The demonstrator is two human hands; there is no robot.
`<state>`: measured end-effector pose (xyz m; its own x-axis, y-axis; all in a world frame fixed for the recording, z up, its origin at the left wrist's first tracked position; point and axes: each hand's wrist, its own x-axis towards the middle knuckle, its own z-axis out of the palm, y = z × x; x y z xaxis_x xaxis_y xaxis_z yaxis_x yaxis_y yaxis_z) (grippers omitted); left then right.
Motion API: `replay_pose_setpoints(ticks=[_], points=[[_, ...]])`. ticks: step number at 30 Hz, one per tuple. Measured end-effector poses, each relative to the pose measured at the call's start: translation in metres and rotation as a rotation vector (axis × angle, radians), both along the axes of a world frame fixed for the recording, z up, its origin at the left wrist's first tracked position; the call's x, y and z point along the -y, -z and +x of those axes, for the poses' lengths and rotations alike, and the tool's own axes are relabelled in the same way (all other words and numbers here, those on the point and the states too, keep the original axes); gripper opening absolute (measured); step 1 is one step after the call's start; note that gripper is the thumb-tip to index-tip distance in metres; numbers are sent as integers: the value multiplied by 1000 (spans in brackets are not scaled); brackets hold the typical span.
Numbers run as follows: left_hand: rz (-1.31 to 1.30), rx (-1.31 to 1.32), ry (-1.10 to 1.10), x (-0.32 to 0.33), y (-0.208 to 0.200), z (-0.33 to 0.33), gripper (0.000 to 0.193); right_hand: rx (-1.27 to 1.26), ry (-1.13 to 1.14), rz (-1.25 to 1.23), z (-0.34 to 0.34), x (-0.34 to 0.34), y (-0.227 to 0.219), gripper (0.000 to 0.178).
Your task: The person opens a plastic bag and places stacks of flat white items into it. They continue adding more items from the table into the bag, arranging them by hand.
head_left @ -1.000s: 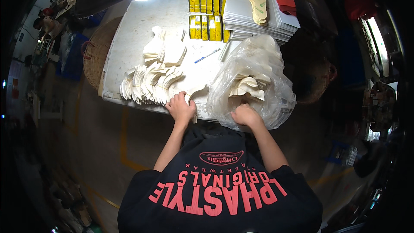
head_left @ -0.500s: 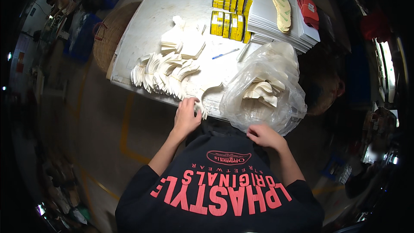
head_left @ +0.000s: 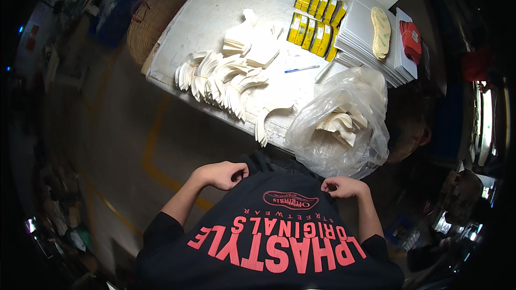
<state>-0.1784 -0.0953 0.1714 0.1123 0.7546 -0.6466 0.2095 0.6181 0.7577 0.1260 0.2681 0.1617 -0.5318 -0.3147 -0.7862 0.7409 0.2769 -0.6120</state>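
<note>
My left hand (head_left: 223,175) is at the left side of the black shirt (head_left: 274,174), its fingers closed in a pinch on the cloth. On the other side my right hand (head_left: 344,187) pinches the shirt's right edge in the same way. Beyond my hands, a small bundle of curved white pieces (head_left: 263,123) hangs over the table's near edge. Fanned stacks of similar white pieces (head_left: 217,80) lie to its left. A clear plastic bag (head_left: 306,142) stands open at the near right, with more white curved pieces (head_left: 344,123) inside.
The white table (head_left: 199,21) also bears a blue pen (head_left: 301,69) and rows of yellow-and-black blocks (head_left: 309,35). White boards (head_left: 357,21) are stacked at the far right, with an insole (head_left: 381,32) and a red item (head_left: 410,43) on top. A wicker basket (head_left: 156,21) stands left.
My left hand has left the small bundle at the table edge and come back to the shirt. My right hand has drawn back slightly from beside the bag. The view has shifted.
</note>
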Motion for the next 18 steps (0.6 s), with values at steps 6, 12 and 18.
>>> replay_pose_setpoints(ticks=[6,12,18], points=[[-79,252,-147,34,37,10,28,233,25,-65,21,-14,20,23],[-208,179,251,66,67,31,50,347,-147,-149,75,6,59,41],[176,232,-1,55,53,20,55,233,47,-347,124,56,100,51]])
